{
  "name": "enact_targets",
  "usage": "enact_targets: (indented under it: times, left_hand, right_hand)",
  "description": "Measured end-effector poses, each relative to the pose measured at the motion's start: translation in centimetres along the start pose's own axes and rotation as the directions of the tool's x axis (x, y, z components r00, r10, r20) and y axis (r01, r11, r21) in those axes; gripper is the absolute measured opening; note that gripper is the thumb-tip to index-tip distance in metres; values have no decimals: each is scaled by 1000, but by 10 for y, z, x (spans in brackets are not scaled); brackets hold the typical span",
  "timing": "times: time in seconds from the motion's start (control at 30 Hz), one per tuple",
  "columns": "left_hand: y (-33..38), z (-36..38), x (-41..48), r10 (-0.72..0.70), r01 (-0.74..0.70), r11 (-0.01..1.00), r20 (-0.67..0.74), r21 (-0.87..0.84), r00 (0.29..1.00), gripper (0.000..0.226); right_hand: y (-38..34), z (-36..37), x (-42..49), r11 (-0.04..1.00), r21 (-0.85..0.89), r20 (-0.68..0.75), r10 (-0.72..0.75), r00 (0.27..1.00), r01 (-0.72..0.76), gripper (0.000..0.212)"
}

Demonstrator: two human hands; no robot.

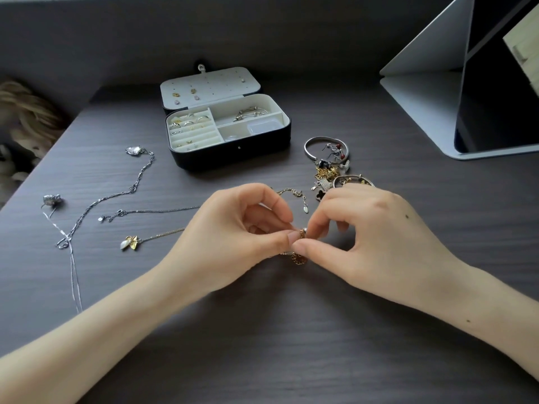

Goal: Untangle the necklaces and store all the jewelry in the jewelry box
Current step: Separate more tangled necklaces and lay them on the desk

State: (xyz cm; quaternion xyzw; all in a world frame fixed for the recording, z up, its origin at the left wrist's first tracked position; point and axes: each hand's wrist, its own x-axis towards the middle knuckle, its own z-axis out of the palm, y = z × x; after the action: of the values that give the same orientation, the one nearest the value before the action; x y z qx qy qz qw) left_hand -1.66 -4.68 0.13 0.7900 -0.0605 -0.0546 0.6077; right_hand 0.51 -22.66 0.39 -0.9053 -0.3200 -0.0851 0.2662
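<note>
Hands meet at the middle of the bench point(291, 345): left hand point(233, 228) and right hand point(370, 237) come fingertip to fingertip, thumbs and forefingers of both curled in and pinching a small gold chain point(298, 259). A knotted loop of it hangs just below the thumbs.

Straight beyond the hands, well apart, sits the jewelry box point(233, 154), lid thrown back. It has rings in the left slots, bangles in the back right compartment and earrings pinned inside the lid.

Out to the left, three pieces are laid out on the bench: a gold leaf necklace point(131, 242) nearest the left hand, a thin silver chain point(157, 211) above it, and a longer silver necklace point(140, 176) curving up toward the box.

Just behind the right hand is a jewelry pile point(328, 172), with a silver bangle point(323, 141) at its far edge.

Far right, a tablet point(495, 97) stands propped up.
</note>
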Motion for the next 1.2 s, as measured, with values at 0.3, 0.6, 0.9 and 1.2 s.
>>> enact_targets:
  times: [0.3,0.6,0.9,1.2]
  left_hand:
    - [1,1,-3,47,-48,995,10,88,999,15]
    - [-3,1,-1,102,-100,989,-13,107,995,23]
    - [-1,4,-3,240,-249,931,67,269,969,14]
    - [-3,-2,0,334,-334,800,92,498,938,17]
  right_hand:
    - [0,-2,1,988,128,86,73,994,-84,5]
    - [-2,-8,4,960,256,153,74,985,-112,12]
    - [-6,-10,6,956,233,240,122,963,-180,5]
    - [2,-24,10,864,419,342,136,930,-280,6]
